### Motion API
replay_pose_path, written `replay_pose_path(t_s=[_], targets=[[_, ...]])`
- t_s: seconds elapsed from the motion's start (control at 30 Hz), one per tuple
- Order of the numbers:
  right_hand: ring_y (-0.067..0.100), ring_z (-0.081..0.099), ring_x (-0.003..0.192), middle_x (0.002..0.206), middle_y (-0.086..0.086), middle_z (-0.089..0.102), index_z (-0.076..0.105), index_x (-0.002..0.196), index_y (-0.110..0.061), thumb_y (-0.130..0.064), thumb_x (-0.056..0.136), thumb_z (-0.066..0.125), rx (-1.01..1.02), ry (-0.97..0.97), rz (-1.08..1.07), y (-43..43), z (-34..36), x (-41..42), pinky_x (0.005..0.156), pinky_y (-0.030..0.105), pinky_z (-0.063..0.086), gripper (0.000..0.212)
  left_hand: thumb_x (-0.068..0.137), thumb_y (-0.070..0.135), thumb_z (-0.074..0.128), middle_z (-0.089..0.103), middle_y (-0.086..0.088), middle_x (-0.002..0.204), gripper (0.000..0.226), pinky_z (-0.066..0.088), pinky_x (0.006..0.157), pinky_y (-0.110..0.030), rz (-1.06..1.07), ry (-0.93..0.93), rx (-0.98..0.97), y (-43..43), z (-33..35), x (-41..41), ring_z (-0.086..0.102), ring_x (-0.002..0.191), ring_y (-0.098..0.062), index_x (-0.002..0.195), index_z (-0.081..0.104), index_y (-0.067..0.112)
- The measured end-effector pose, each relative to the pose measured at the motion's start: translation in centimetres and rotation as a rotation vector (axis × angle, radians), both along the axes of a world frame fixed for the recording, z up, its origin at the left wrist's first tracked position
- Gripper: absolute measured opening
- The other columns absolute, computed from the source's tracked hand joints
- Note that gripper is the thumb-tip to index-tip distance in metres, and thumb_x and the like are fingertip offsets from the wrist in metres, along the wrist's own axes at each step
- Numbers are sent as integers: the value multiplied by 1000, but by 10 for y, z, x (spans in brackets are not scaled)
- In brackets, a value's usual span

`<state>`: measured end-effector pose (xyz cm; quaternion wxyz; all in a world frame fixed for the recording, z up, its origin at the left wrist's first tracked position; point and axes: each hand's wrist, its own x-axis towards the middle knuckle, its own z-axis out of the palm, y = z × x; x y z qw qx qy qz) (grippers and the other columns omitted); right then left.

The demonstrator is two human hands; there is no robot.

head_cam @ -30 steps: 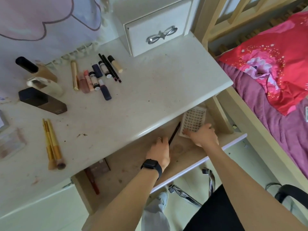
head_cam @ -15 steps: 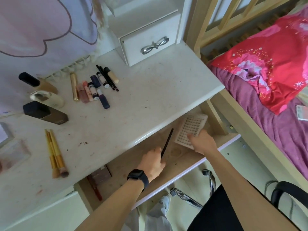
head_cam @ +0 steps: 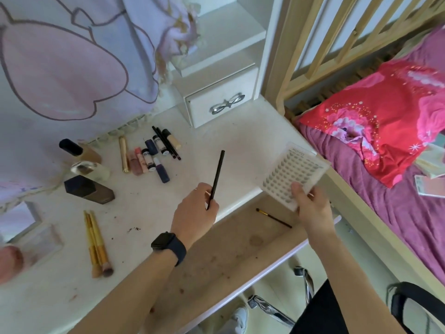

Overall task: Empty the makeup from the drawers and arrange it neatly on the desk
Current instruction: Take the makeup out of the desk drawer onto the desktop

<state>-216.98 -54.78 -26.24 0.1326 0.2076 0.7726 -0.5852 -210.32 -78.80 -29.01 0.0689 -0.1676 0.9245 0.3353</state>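
My left hand pinches a thin black pencil and holds it upright above the white desk. A white tray of false lashes is gripped by its near corner in my right hand, above the desk's right edge. Below both hands the wooden drawer stands pulled out, with a small gold-handled brush lying inside. Several lipsticks and tubes lie in a row at the back of the desk.
Three dark-capped bottles lie at the left, gold brushes nearer me, and clear compacts at the far left. A small white drawer unit stands at the back. A bed with a red pillow borders the right. A chair is below.
Both hands have lifted out of the drawer: the left brought the black pencil up over the desk, the right raised the lash tray. The small brush now shows in the drawer.
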Motion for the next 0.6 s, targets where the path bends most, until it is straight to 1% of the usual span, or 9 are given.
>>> replay_pose_path(t_s=[0.1,0.2,0.23,0.3,0.37,0.4,0.47,0.5,0.6], targets=[[13,56,69,84,-2,63,62,115,-10,-39,96,64,-14,-14,27,-33,-5,-46,63,26,45,35,100,29,48,59,3,105,20,50,70,-34,11,-84,-112,-12,-10,-15,58,81,-18,120,50,24],[16,59,65,80,3,64,60,112,-6,-40,95,66,-7,-37,68,-63,-10,-84,67,34,57,39,101,27,47,55,1,106,17,53,74,-39,9,-98,-130,-14,-16,-21,60,83,-22,117,47,22],[16,62,66,83,4,66,60,112,-5,-38,95,67,-4,-47,82,-72,-11,-94,70,34,60,38,101,26,47,55,0,105,15,52,74,-37,17,-95,-122,-14,-17,-23,59,83,-23,115,46,21],[14,66,69,98,5,69,58,116,-6,-33,94,69,-17,-77,88,-86,-14,-110,68,28,61,37,101,25,47,54,1,103,13,46,72,-34,42,-88,-95,-15,-18,-24,58,83,-23,113,44,20],[14,70,69,109,8,66,46,130,-6,-32,92,71,9,-93,69,-97,-19,-120,66,27,62,52,102,25,47,52,2,101,12,41,71,-31,49,-85,-66,-16,-17,-23,57,84,-22,112,44,20],[17,71,70,110,10,65,35,137,-9,-34,91,72,50,-94,64,-101,-22,-122,67,31,63,64,102,25,47,51,2,101,12,41,71,-31,46,-85,-57,-16,-16,-23,56,84,-22,112,44,20],[23,72,74,110,14,65,14,147,-14,-42,89,71,193,-75,88,-106,-29,-126,68,38,62,86,102,26,48,51,3,101,13,41,73,-30,41,-88,-45,-18,-14,-23,56,85,-21,113,44,20],[26,72,79,111,15,66,7,150,-15,-48,88,70,268,-67,106,-108,-33,-128,67,37,61,94,102,26,48,51,3,102,14,40,73,-30,42,-86,-41,-18,-14,-23,56,86,-21,114,44,19],[35,66,103,122,18,61,5,152,-11,-56,87,67,417,-58,153,-112,-39,-133,71,36,52,100,102,27,49,52,5,101,14,38,73,-27,56,-76,-16,-20,-13,-23,55,85,-18,114,46,20]])
